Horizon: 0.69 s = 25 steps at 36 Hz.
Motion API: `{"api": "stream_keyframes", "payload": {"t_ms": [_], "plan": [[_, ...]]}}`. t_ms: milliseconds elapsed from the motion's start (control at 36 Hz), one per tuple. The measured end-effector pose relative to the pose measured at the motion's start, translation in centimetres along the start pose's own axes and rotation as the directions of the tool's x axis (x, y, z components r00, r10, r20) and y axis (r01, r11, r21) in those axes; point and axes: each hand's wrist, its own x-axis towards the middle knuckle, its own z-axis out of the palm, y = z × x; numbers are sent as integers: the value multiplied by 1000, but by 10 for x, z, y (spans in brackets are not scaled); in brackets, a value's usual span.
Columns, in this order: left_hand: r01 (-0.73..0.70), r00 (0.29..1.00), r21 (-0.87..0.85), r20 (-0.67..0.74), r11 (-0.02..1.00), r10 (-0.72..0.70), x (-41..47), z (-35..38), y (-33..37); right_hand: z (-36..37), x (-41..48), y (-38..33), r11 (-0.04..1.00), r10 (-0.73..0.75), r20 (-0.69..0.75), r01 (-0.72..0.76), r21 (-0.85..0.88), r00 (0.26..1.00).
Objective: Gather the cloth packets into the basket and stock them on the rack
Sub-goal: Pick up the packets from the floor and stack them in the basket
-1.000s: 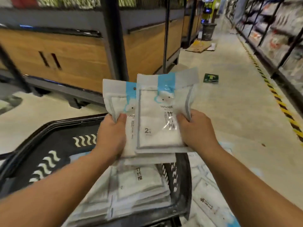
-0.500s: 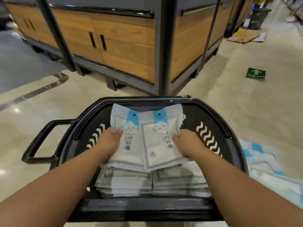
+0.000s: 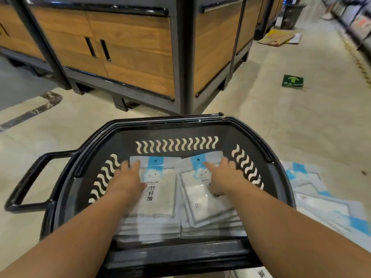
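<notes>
A black plastic basket (image 3: 176,125) stands on the floor in front of me. Inside it lie two side-by-side stacks of white cloth packets with blue tops. My left hand (image 3: 128,178) rests flat on the top packet of the left stack (image 3: 160,189), fingers straight. My right hand (image 3: 221,176) presses flat on the top packet of the right stack (image 3: 200,205), which lies slightly askew. Neither hand grips anything. More cloth packets (image 3: 329,209) lie loose on the floor just right of the basket.
A wood-panelled display unit (image 3: 128,45) with a black metal frame stands close behind the basket. The basket's handle (image 3: 26,181) sticks out to the left. A green arrow floor sign (image 3: 292,81), flattened cardboard (image 3: 279,38) and a dark bin (image 3: 291,16) sit along the aisle at right.
Both hands lowered the two packets into the basket, laid them on the stacks and let go; the fingers now lie flat on top. My view tilted down.
</notes>
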Motion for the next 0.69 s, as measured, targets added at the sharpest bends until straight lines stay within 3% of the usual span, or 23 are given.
{"api": "stream_keyframes", "payload": {"t_ms": [56, 139, 222, 389, 583, 694], "plan": [[-198, 978, 12, 69, 980, 197, 3, -1, 3, 6, 3, -2, 991, -135, 176, 132, 29, 975], [-421, 832, -75, 364, 904, 417, 1, 2, 7, 13, 3, 0, 986, -165, 360, 149, 70, 918], [-431, 765, -7, 527, 902, 370, -1, 12, 5, 17, 5, 0, 996, -91, 374, 75, 55, 923], [-408, 738, 8, 592, 913, 325, 7, 14, -5, 18, -2, -12, 998, 46, 370, -27, -57, 928], [-406, 739, 32, 600, 913, 307, 11, 19, 0, 22, 5, -13, 995, 37, 366, 1, -102, 930], [-395, 718, 19, 630, 919, 296, 11, 7, 6, 8, 0, -5, 999, 3, 398, 16, -45, 917]]}}
